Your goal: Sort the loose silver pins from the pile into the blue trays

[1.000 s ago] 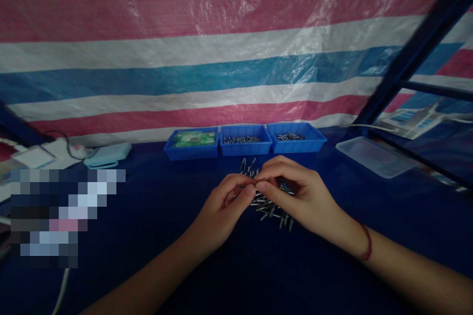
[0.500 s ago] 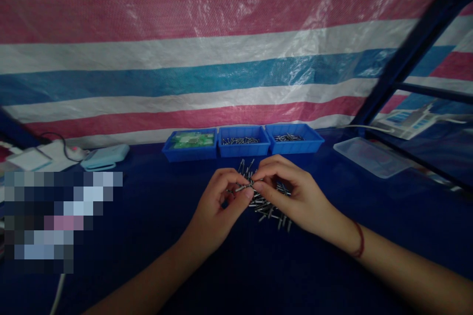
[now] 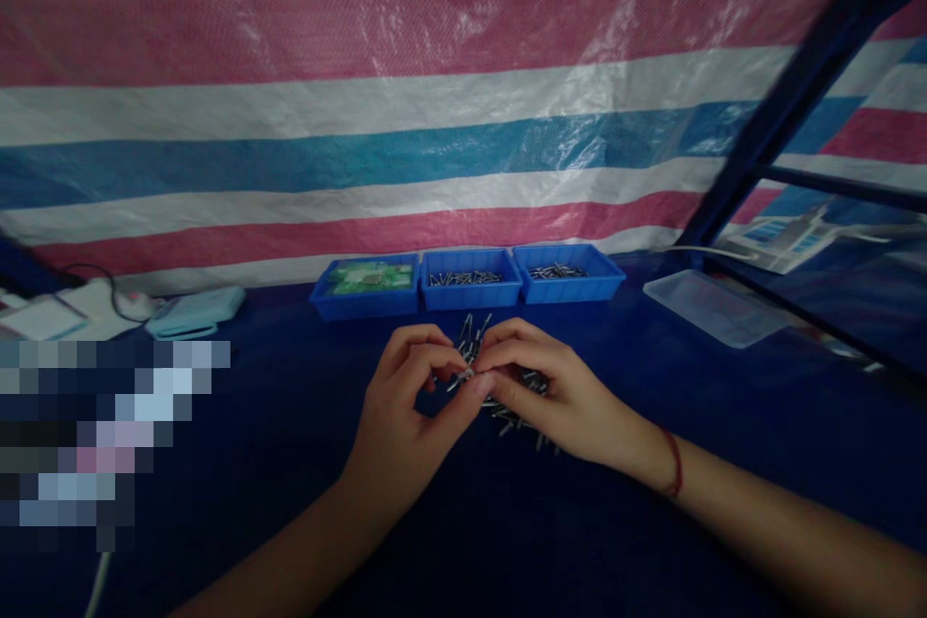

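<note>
Over a loose pile of thin metal blind rivets, my two hands meet at their fingertips. My left hand is closed in a pinch, thumb and fingers on a small rivet. From the other side, my right hand pinches at the same spot, its fingertips touching those of the left. Most of the held rivet is hidden by the fingers. Part of the pile shows beyond the hands, and more lies beneath the right hand.
Behind the pile stand three blue trays: the left tray contains green packets, while the middle tray and right tray contain metal pieces. A clear plastic lid lies right. A light-blue case lies left, near a pixelated patch.
Both hands appear slightly further left and their fingertips have drawn closer together, covering more of the rivet. The whole view has also shifted slightly.
</note>
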A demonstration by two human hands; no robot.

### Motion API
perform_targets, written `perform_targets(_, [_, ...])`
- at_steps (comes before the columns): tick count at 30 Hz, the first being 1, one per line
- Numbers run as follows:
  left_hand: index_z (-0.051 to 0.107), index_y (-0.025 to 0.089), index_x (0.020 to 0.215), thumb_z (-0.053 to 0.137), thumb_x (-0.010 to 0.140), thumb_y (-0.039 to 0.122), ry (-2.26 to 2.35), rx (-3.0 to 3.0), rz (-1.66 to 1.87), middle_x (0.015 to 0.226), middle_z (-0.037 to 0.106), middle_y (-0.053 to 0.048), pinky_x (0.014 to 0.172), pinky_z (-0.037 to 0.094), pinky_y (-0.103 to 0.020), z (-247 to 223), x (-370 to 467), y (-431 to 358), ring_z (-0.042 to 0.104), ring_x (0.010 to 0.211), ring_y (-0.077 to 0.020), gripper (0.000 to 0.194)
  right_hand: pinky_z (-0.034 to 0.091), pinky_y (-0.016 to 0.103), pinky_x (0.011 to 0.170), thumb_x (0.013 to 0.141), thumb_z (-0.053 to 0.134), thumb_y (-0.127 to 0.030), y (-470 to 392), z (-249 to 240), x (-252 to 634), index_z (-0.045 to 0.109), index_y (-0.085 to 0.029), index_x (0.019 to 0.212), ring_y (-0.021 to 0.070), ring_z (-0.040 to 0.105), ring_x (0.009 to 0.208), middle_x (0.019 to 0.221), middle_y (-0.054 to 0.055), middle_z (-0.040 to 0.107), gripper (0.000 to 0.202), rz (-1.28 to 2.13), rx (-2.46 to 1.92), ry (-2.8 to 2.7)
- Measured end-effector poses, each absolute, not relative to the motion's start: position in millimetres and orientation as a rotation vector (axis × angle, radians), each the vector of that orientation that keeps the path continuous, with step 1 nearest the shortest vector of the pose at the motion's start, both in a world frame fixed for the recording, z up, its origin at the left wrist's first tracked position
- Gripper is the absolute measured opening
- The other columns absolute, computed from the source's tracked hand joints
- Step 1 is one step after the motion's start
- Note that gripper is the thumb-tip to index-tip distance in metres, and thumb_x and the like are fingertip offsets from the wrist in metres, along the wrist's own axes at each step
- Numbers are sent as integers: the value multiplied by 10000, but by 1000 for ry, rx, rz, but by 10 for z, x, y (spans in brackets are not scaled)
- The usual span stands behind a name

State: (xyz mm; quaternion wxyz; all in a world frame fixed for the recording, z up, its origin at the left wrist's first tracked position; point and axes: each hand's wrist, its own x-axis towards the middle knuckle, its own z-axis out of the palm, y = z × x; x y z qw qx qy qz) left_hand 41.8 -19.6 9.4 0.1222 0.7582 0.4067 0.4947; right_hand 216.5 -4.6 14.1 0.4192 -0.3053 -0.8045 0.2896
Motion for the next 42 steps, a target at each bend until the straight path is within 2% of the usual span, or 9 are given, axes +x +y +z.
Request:
perform_targets(3, [530, 216, 959, 611, 802, 212, 1176, 2161, 1355, 973, 500, -16, 625, 454, -263, 58, 421, -183, 524, 734, -114, 176, 477, 317, 744, 868, 525, -229, 32, 178, 2216, 634, -188, 872, 144, 572, 824, 899, 41, 576, 116, 636, -797, -2008])
perform_targets(6, [491, 223, 1056, 572, 830, 216, 1166, 2121, 1266, 998, 511, -26, 651, 466, -275, 6, 433, -165, 548, 773, -125, 239, 470, 313, 712, 867, 512, -254, 228, 224, 2379, 628, -185, 819, 150, 571, 778, 852, 40, 592, 143, 348, -924, -1912])
perform_targets(10, [515, 226, 1030, 532, 852, 200, 1182, 2160, 1152, 993, 537, -29, 676, 470, -284, -15, 435, -143, 555, 789, -134, 180, 461, 319, 667, 831, 528, -248, 595, 223, 2777, 651, -166, 797, 158, 544, 681, 805, 56, 591, 152, -196, -1230, -1716])
perform_targets(13, [555, 215, 945, 507, 857, 175, 1178, 2254, 1108, 928, 568, -25, 685, 464, -294, 15, 396, -102, 557, 780, -143, 107, 469, 355, 692, 804, 529, -249, 813, 156, 3075, 676, -144, 819, 181, 558, 687, 831, 90, 595, 181, -368, -1458, -1743])
perform_targets(19, [595, 192, 848, 497, 843, 153, 1280, 2348, 1018, 769, 593, -3, 670, 464, -298, 45, 244, 63, 566, 689, -142, 106, 480, 366, 690, 795, 520, -244, 857, 109, 3185, 684, -126, 870, 175, 568, 647, 863, 112, 609, 216, -333, -1518, -1775])
perform_targets(23, [609, 200, 893, 508, 825, 157, 1232, 2408, 874, 865, 609, -23, 735, 475, -330, -3, 203, 107, 589, 788, -164, 130, 481, 335, 660, 803, 521, -232, 719, 173, 2985, 673, -139, 845, 168, 572, 648, 834, 91, 611, 183, -231, -1423, -1869])
perform_targets(27, [612, 211, 975, 566, 817, 248, 1210, 2532, 784, 989, 585, -50, 816, 458, -380, -59, 237, 83, 565, 911, -202, 169, 486, 320, 637, 816, 521, -230, 571, 194, 2789, 661, -146, 855, 165, 575, 679, 883, 88, 605, 168, -131, -1296, -1975])
perform_targets(33, [619, 190, 919, 590, 820, 321, 1319, 2641, 664, 990, 563, -58, 810, 450, -396, -94, 257, 85, 544, 894, -218, 166, 499, 334, 688, 837, 504, -222, 405, 210, 2615, 647, -142, 906, 162, 579, 732, 968, 94, 589, 178, -23, -1189, -2090])
perform_targets(42, [622, 164, 878, 561, 835, 240, 1326, 2749, 629, 971, 585, -68, 782, 468, -380, -54, 250, 93, 561, 864, -217, 107, 492, 372, 794, 857, 476, -225, 292, 194, 2505, 644, -145, 936, 199, 594, 863, 989, 103, 586, 202, 28, -1102, -2199])
